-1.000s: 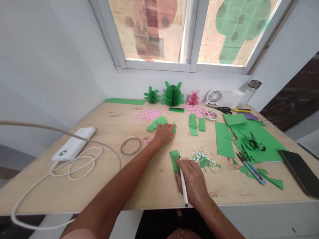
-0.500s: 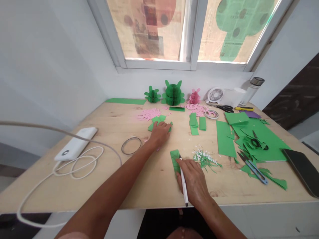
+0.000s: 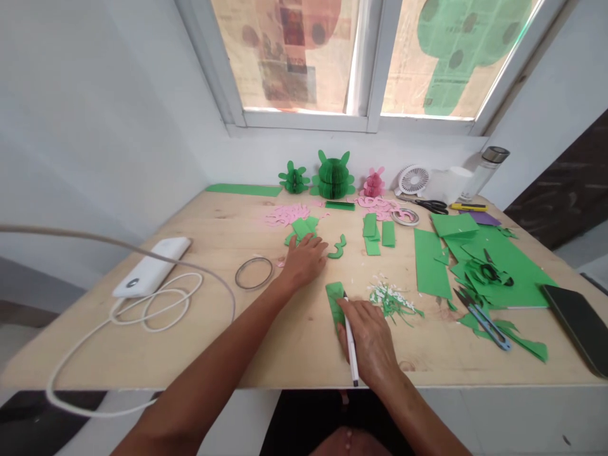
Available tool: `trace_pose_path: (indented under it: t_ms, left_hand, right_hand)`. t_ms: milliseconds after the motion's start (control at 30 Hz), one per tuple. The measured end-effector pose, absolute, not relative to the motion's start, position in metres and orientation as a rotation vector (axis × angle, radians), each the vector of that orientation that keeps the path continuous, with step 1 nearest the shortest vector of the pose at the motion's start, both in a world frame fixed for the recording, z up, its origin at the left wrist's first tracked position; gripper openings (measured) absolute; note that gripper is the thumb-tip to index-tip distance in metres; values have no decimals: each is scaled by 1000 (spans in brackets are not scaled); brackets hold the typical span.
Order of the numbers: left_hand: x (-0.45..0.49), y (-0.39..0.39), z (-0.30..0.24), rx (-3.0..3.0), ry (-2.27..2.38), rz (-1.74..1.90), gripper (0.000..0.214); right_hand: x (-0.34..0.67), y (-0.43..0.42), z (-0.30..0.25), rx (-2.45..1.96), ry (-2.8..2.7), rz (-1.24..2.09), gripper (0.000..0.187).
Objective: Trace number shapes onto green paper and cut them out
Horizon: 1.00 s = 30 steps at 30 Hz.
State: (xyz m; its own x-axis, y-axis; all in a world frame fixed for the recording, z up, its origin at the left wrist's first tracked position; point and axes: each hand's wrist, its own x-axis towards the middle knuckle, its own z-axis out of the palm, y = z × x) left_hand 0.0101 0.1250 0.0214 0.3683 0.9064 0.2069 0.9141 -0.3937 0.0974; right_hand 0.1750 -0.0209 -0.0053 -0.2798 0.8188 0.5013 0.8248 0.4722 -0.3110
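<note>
My left hand (image 3: 304, 258) reaches across the wooden table (image 3: 294, 342) and lies flat, fingers spread, on a pile of green paper cut-outs (image 3: 302, 228). A curved green cut-out (image 3: 337, 247) lies just right of its fingers. My right hand (image 3: 368, 339) is closed round a white pen (image 3: 350, 345). The pen's tip touches a folded green paper piece (image 3: 334, 300), which the hand also presses down near the table's front edge.
A white power bank (image 3: 152, 275) with a coiled cable and a tape ring (image 3: 254, 273) lie left. Paper scraps (image 3: 392, 299), green sheets (image 3: 494, 259), blue snips (image 3: 482, 320), scissors (image 3: 430, 205) and a phone (image 3: 577, 326) lie right. Paper cactus models (image 3: 332, 177) and a small fan (image 3: 412, 180) stand at the back.
My left hand has drawn back a little toward me over the green cut-outs, uncovering a curved green cut-out beside it. My right hand stays on the folded piece with the pen.
</note>
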Motion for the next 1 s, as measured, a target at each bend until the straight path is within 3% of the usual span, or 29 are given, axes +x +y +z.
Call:
trace_pose_path:
  t_ms: [400, 767, 1000]
  left_hand:
    - [-20, 70, -2, -2497, -1704, -282, 38]
    - [-19, 91, -4, -2773, -1318, -256, 48]
    - [-26, 131, 5, -2695, -1474, -249, 53]
  right_hand:
    - [176, -22, -3, -1353, -2130, -20, 32]
    - [174, -22, -2, -1359, -2124, -36, 32]
    - [175, -22, -5, -1349, -2118, -52, 31]
